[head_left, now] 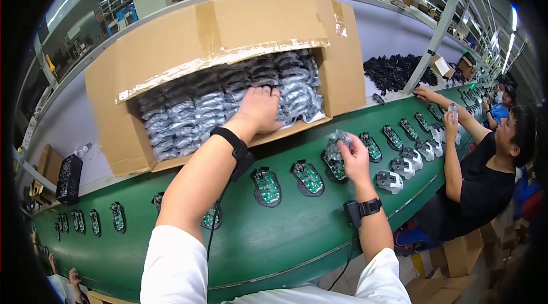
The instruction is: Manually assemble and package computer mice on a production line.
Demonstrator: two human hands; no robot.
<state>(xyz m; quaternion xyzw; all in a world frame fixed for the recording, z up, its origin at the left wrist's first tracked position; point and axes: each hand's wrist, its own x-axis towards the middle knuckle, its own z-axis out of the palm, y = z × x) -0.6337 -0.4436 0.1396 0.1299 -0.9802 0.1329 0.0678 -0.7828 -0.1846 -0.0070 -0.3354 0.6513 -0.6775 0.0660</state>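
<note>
My left hand (261,109) reaches into an open cardboard box (346,76), palm down on rows of dark parts in clear plastic bags (194,124). Its fingertips are hidden among the bags. Over the green conveyor belt (297,227), my right hand (355,158) is closed on a small dark part in a clear plastic bag (338,143). Below that bag lies a computer mouse base (335,171) with a green circuit board, partly covered by it. Two more such mouse bases (266,187) lie to the left. Each wrist wears a black strap with a small device.
White and grey mouse shells (389,181) stand on the belt at the right. Beyond them a co-worker in a black shirt (485,178) holds a small part. A pile of black parts (394,71) lies behind the belt. A black bin (69,179) stands at the left.
</note>
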